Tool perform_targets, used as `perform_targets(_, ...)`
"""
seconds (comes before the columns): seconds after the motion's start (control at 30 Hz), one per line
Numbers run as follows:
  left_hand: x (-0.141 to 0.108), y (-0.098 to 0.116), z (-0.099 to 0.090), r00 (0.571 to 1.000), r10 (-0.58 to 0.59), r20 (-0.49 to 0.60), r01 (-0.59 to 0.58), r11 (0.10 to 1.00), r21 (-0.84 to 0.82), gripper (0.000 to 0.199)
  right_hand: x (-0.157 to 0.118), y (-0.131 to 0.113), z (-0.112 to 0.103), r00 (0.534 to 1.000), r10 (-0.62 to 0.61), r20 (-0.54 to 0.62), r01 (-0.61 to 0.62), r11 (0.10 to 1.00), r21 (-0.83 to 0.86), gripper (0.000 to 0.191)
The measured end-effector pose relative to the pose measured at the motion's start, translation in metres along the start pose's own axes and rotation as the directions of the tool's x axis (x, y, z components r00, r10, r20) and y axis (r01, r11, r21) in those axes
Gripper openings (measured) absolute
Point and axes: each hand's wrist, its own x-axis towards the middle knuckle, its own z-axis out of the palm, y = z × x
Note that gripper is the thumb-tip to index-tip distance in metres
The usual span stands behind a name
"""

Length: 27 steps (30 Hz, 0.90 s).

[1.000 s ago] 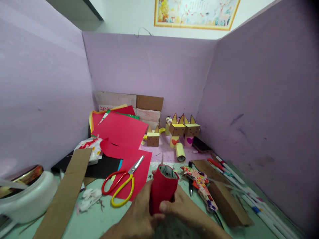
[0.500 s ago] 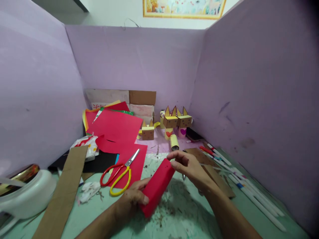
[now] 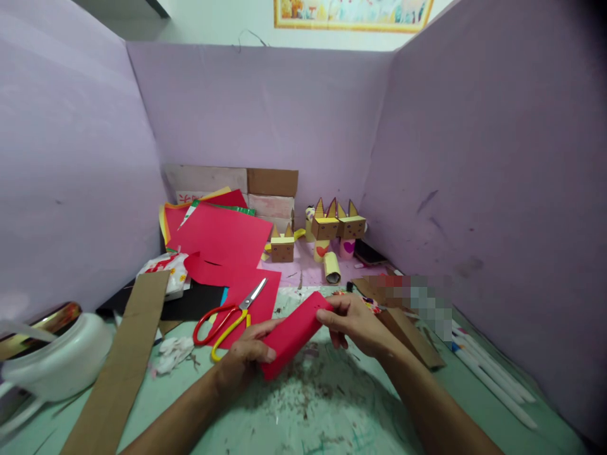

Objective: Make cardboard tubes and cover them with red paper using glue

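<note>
A long red folded piece of paper [image 3: 294, 335], tilted up to the right, is held between both hands above the table. My left hand [image 3: 251, 347] grips its lower left end, thumb on top. At the upper right end, my right hand [image 3: 351, 319] pinches it with the thumb on the face and fingers behind. Just left of it, scissors [image 3: 237, 313] with one red and one yellow handle lie on a red paper sheet [image 3: 270, 287]. Behind the hands lies a small yellow paper tube [image 3: 332, 268] on its side.
Cardboard animal figures [image 3: 325, 227] and a cat-eared cardboard head [image 3: 282, 249] stand at the back. Red sheets [image 3: 222, 234] are stacked at the back left. A cardboard strip [image 3: 121, 366] and a white pot [image 3: 61, 360] are left; markers [image 3: 493, 379] lie right.
The red folded paper has turned slightly flatter, and its lower end has risen. My right hand's fingers have closed further around its upper end.
</note>
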Motion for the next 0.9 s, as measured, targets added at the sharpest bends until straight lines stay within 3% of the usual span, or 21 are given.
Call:
perform_targets(0.1,0.000,0.002,-0.003,0.989,0.077,-0.126,-0.057,0.986,0.158,0.068,0.003,0.005,0.007,0.993,-0.030,-0.118,0.029,1.000,-0.005,0.040)
perform_targets(0.2,0.002,0.005,-0.004,0.958,0.228,-0.172,-0.132,0.887,0.442,0.075,0.003,0.009,0.015,0.964,-0.063,-0.260,0.066,0.998,0.000,0.037)
perform_targets(0.3,0.004,0.007,-0.001,0.928,0.299,-0.223,-0.090,0.760,0.644,0.070,0.001,0.011,0.024,0.940,-0.059,-0.336,0.065,0.998,0.008,0.037)
perform_targets(0.4,0.003,0.010,0.006,0.891,0.357,-0.280,-0.045,0.684,0.728,0.061,0.000,0.012,0.028,0.929,-0.035,-0.368,0.049,0.998,0.030,0.040)
perform_targets(0.53,-0.002,0.016,0.009,0.850,0.417,-0.323,-0.012,0.628,0.778,0.058,0.003,0.012,0.023,0.945,0.052,-0.322,-0.018,0.994,0.108,0.053)
perform_targets(0.7,-0.005,0.023,0.001,0.837,0.423,-0.346,-0.009,0.644,0.765,0.053,0.007,0.007,0.013,0.977,0.178,-0.117,-0.125,0.924,0.360,0.064)
perform_targets(0.8,-0.002,0.025,-0.003,0.831,0.417,-0.368,-0.012,0.675,0.738,0.049,0.006,0.007,0.014,0.982,0.135,-0.133,-0.089,0.950,0.301,0.054)
perform_targets(0.9,0.000,0.022,-0.006,0.858,0.362,-0.364,0.002,0.707,0.707,0.056,0.005,0.010,0.016,0.982,0.102,-0.160,-0.070,0.978,0.195,0.048)
